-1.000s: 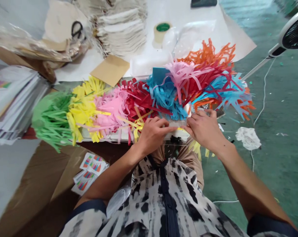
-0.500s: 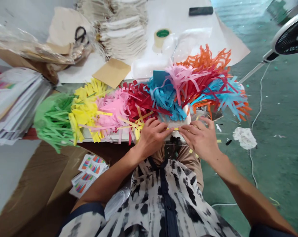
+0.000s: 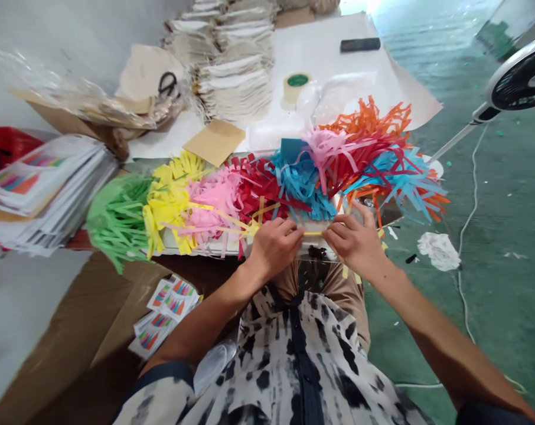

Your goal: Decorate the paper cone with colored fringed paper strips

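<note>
My left hand [image 3: 274,247] and my right hand [image 3: 356,243] meet at the near edge of a white tray [image 3: 205,247]. Both pinch a clear plastic sleeve [image 3: 314,241] with a yellow paper strip along its top. The tray carries bunches of cut paper strips: green [image 3: 117,218], yellow [image 3: 170,200], pink [image 3: 209,198], red [image 3: 258,186], blue [image 3: 300,180], then a mixed orange, pink and blue heap [image 3: 374,147]. The sleeve hangs over my lap, and both hands' fingers are curled shut on it.
A stack of printed cards [image 3: 46,189] lies at the left, and loose printed cards [image 3: 167,310] lie on brown cardboard below. Behind are scissors [image 3: 167,84], bundled cloth bags [image 3: 232,71], a tape roll [image 3: 296,85], a phone [image 3: 360,44]. A fan [image 3: 519,77] and crumpled paper [image 3: 440,251] stand on the green floor at right.
The view has tilted up, so everything sits lower in frame. My hands have drawn a little closer together on the sleeve, with a yellow strip now showing between them.
</note>
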